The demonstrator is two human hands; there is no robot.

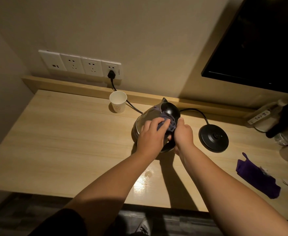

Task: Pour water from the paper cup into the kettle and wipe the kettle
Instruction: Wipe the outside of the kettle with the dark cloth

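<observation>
The fingers (165, 124) of the left hand (151, 136) are curled narrow around a bunched grey-purple cloth (168, 122), pressing it against the upper side of the kettle (142, 120) just below its black lid (171, 109). The right hand (183, 133) is clamped on the kettle's black handle (167, 148), its fingers wrapped out of sight behind it, so how tightly they close cannot be told. The kettle stands on the worktop (71, 142), tipped a little away from the person, off its round black base (214, 137), which lies just to the right with its cord running to the wall socket (111, 69). The paper cup (118, 102) stands upright near the back edge, apart from the kettle; whether water remains in it cannot be seen. Judging by this, the pouring seems done and the wiping is in hand. The next move likely calls for sliding the cloth round the steel body while the right hand turns or steadies the kettle
</observation>
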